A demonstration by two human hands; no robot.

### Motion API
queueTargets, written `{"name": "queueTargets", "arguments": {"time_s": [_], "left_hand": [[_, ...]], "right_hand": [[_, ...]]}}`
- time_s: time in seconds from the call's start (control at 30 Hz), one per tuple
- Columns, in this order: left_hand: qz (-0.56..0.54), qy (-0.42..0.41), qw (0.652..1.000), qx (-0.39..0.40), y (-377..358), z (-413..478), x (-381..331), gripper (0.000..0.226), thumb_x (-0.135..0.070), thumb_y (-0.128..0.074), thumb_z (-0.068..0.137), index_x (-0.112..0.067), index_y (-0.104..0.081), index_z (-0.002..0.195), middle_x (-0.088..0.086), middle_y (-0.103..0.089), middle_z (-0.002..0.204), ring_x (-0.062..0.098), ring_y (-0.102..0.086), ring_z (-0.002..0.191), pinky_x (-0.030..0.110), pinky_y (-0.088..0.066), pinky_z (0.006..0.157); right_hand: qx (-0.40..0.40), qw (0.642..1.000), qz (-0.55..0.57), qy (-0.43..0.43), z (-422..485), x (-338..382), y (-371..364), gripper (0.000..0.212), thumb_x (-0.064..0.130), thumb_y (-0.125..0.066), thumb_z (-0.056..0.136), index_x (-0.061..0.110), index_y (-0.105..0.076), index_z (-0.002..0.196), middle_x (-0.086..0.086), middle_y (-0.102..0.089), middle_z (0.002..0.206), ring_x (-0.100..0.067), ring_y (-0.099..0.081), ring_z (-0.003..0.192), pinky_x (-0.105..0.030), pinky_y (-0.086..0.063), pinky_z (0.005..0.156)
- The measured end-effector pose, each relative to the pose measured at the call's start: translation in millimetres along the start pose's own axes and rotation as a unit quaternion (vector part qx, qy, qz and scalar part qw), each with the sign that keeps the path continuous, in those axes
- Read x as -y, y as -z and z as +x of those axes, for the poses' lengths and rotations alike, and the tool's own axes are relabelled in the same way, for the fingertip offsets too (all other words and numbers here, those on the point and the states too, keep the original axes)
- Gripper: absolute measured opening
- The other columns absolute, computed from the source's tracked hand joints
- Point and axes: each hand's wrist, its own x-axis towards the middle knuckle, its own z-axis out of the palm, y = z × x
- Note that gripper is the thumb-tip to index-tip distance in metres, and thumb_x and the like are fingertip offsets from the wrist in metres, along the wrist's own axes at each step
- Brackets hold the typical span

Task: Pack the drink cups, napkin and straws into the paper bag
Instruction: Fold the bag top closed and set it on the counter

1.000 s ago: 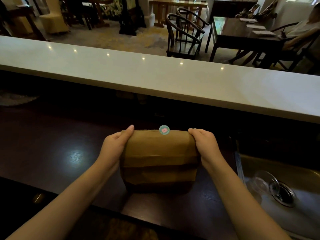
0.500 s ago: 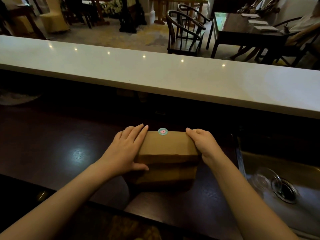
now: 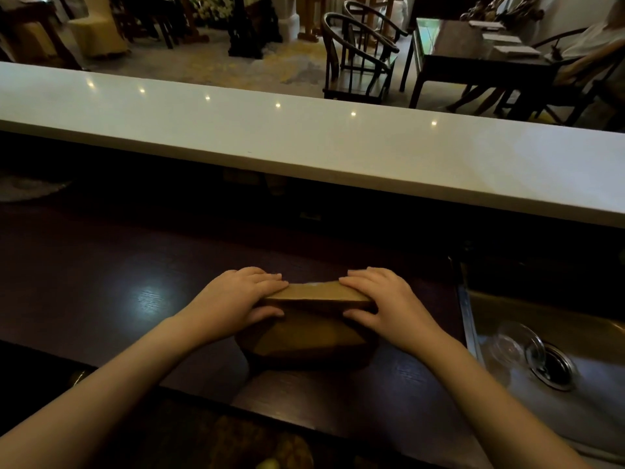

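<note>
A brown paper bag (image 3: 311, 333) stands on the dark wooden counter (image 3: 101, 282), its top folded over flat. My left hand (image 3: 236, 299) lies on the left end of the folded top, fingers over it and thumb on the near face. My right hand (image 3: 385, 302) grips the right end the same way. The bag's contents are hidden; no cups, napkin or straws show. The round sticker at the fold's far edge is barely visible.
A raised white bar top (image 3: 338, 147) runs across behind the counter. To the right is a steel sink (image 3: 575, 411) with a clear plastic lid (image 3: 514, 343) by the drain. Chairs and tables fill the room beyond.
The bag's top has been folded further down and away, so the bag looks lower. Both hands moved from the bag's sides onto the folded top. The sticker turned almost out of sight.
</note>
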Motion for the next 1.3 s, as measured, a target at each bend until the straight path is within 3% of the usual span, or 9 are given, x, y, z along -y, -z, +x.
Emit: {"name": "queueTargets", "arguments": {"time_s": [0.2,0.27,0.37,0.43,0.57,0.63,0.87,1.07,1.3], "left_hand": [[-0.034,-0.028,0.999,0.012,2.8,7.5,14.6,0.072,-0.076,-0.017,0.075,-0.035,-0.065,0.110,-0.013,-0.070,0.112,0.012,-0.061,0.109,0.033,-0.051,0.090],[-0.030,-0.005,0.999,0.011,6.4,10.7,17.2,0.057,-0.069,-0.034,0.073,-0.037,-0.063,0.111,-0.012,-0.068,0.115,0.014,-0.058,0.113,0.040,-0.049,0.092],[-0.040,0.130,0.987,-0.081,3.1,7.5,3.4,0.059,-0.051,-0.056,0.071,-0.029,-0.052,0.126,0.002,-0.051,0.138,0.026,-0.046,0.125,0.048,-0.042,0.100],[-0.105,0.274,0.947,-0.134,-10.0,-2.9,-13.1,0.074,-0.035,-0.069,0.074,-0.019,-0.036,0.138,0.010,-0.036,0.148,0.032,-0.035,0.132,0.048,-0.036,0.107],[-0.388,0.395,0.826,-0.108,-20.0,-24.0,-66.5,0.014,-0.029,-0.045,0.092,-0.034,-0.050,0.104,-0.015,-0.058,0.097,0.010,-0.057,0.098,0.021,-0.043,0.077],[-0.445,0.407,0.790,-0.114,-18.6,-26.7,-81.0,0.014,-0.040,-0.041,0.092,-0.036,-0.052,0.098,-0.022,-0.053,0.082,-0.003,-0.052,0.079,0.021,-0.040,0.068],[-0.400,0.481,0.770,-0.125,-14.4,-13.3,-79.7,0.033,-0.016,-0.053,0.087,-0.015,-0.051,0.120,0.002,-0.059,0.099,0.015,-0.051,0.086,0.028,-0.040,0.076],[-0.477,0.531,0.683,-0.156,-14.5,-16.2,-86.1,0.033,-0.012,-0.047,0.091,-0.017,-0.049,0.123,0.006,-0.058,0.109,0.025,-0.057,0.100,0.040,-0.047,0.087],[-0.464,0.525,0.703,-0.122,-14.2,-16.2,-81.9,0.043,-0.013,-0.054,0.086,-0.020,-0.046,0.128,0.008,-0.059,0.116,0.025,-0.056,0.103,0.039,-0.047,0.087]], "right_hand": [[-0.090,0.994,-0.029,0.046,-14.3,4.6,-13.9,0.032,0.032,-0.071,0.077,0.023,-0.070,0.108,0.007,-0.074,0.105,-0.018,-0.051,0.125,-0.051,-0.015,0.115],[-0.114,0.989,-0.056,0.071,-21.0,10.0,-21.0,0.026,0.031,-0.070,0.074,0.022,-0.074,0.098,0.008,-0.076,0.091,-0.015,-0.063,0.109,-0.054,-0.028,0.110],[-0.139,0.987,-0.043,0.069,-33.2,33.7,-39.1,0.023,0.030,-0.060,0.076,0.017,-0.076,0.087,0.003,-0.074,0.074,-0.015,-0.070,0.071,-0.041,-0.057,0.082],[-0.133,0.990,-0.008,0.035,-42.2,58.4,-50.1,0.028,0.030,-0.054,0.078,0.015,-0.075,0.087,0.002,-0.073,0.072,-0.016,-0.069,0.065,-0.031,-0.058,0.064],[-0.110,0.994,0.028,-0.008,-51.9,92.8,-62.9,0.038,0.034,-0.046,0.077,0.016,-0.071,0.100,0.004,-0.070,0.083,-0.014,-0.067,0.073,-0.024,-0.055,0.065],[-0.098,0.994,0.048,-0.018,-55.9,99.5,-68.1,0.044,0.037,-0.046,0.076,0.016,-0.066,0.109,0.003,-0.067,0.094,-0.016,-0.065,0.083,-0.027,-0.055,0.072],[0.062,0.977,0.204,0.011,-75.1,104.1,-73.9,0.097,0.082,-0.026,0.071,0.024,-0.021,0.148,0.010,-0.022,0.148,-0.005,-0.014,0.137,-0.026,-0.015,0.116],[-0.048,0.945,0.314,-0.081,-55.0,70.9,-82.1,0.066,0.058,-0.019,0.086,0.025,-0.044,0.137,0.013,-0.047,0.135,0.000,-0.031,0.126,-0.032,-0.032,0.110],[0.069,0.965,0.251,-0.011,-29.6,63.6,-84.1,0.047,0.045,-0.024,0.095,0.037,-0.042,0.138,0.015,-0.043,0.132,-0.009,-0.030,0.119,-0.028,-0.022,0.102]]}}
